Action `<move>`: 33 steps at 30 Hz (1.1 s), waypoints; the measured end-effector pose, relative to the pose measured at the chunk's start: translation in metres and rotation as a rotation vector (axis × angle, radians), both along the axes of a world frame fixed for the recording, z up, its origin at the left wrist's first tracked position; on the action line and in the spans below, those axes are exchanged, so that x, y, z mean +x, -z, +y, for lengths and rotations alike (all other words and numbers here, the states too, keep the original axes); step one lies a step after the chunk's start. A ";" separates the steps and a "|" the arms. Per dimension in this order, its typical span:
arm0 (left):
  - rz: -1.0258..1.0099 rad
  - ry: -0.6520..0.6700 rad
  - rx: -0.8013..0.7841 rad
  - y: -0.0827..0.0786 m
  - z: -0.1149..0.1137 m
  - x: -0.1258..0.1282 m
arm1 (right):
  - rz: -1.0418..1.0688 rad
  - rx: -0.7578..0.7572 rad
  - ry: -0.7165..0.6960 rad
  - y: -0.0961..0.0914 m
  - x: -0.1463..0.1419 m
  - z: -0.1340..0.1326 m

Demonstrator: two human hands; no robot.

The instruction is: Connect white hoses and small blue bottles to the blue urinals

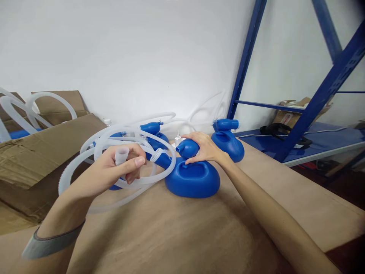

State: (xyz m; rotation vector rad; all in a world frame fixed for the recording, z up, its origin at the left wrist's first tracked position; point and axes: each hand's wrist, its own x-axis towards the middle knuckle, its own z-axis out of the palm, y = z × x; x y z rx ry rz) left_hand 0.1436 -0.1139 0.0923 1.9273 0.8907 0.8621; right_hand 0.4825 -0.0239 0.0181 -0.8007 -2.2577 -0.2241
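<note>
My left hand [128, 163] is closed around the whitish end of a translucent corrugated hose [122, 155], whose opening points upward. Loops of the hose spread behind that hand. My right hand [203, 146] grips the rounded upper part of a blue plastic bottle [196, 182] with a moulded handle. The bottle rests on the table, and its narrow spout faces left, toward the hose. Hose end and spout are apart. Part of the bottle's upper section is hidden by my right fingers.
Another blue bottle [228, 144] stands at the right, by the blue metal shelf [308, 102]. More blue bottles [155, 137] lie behind the hoses. At the left is an open cardboard box [57, 148] with hoses in it. A small white charger [178, 140] sits near the wall.
</note>
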 end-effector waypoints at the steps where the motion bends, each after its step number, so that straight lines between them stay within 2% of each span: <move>1: -0.060 -0.018 -0.023 0.002 0.001 0.002 | 0.005 -0.003 -0.002 0.000 0.001 0.000; 4: -0.200 -0.095 -0.090 0.005 0.005 0.010 | -0.020 -0.041 -0.007 -0.001 0.002 -0.002; 6: -0.222 -0.122 -0.116 0.005 0.006 0.013 | -0.036 -0.110 -0.013 -0.002 0.003 -0.004; 11: -0.069 -0.043 -0.147 0.012 0.008 0.017 | 0.001 -0.396 -0.068 -0.002 0.007 -0.004; 14: 0.056 0.003 -0.134 0.018 0.006 0.024 | 0.036 -0.490 -0.086 0.000 0.009 0.000; 19: 0.222 0.083 0.016 0.023 0.001 0.044 | 0.081 -0.473 -0.069 0.000 0.012 0.003; 23: 0.279 0.097 0.147 0.028 -0.002 0.053 | 0.002 -0.362 0.004 -0.012 0.010 -0.010; 27: 0.222 -0.004 0.286 0.037 0.002 0.056 | -0.001 -0.276 -0.002 -0.020 0.009 -0.018; 30: 0.189 -0.121 0.430 0.044 0.006 0.057 | 0.054 -0.323 0.014 -0.012 0.014 -0.010; 33: 0.203 -0.162 0.492 0.049 0.010 0.058 | 0.129 -0.372 0.041 0.000 0.021 0.002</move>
